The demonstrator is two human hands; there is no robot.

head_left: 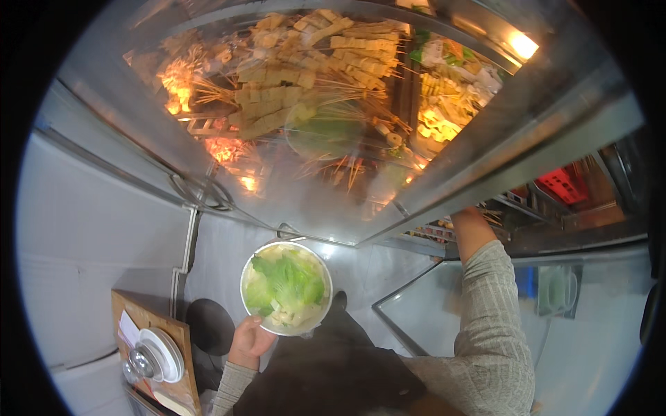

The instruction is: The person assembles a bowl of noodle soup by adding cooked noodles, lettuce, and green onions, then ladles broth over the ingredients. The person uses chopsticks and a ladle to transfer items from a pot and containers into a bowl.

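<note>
one white bowl sits near the middle of the view, in front of the person's dark clothing and close below the steel front edge of a display case. inside it lie bright green lettuce leaves, heaped over pale pieces too small to tell apart. the left hand pinches the bowl at its lower left edge, thumb at the rim; the other fingers are mostly hidden. the bowl looks held up in the air rather than set down.

the right forearm, its grey ribbed sleeve pushed back from the wrist, reaches under the steel edge toward a lower compartment. the right hand is out of sight there, so i cannot tell whether it is spread or gripping. just beside that wrist are small skewered pieces, and farther right a red basket.

behind the hazy glass above, many skewers of pale folded food lie in piles under warm light, with yellowish pieces to the right. at lower left, a wooden surface carries stacked white dishes and a shiny round object. a dark round stool stands near it.
</note>
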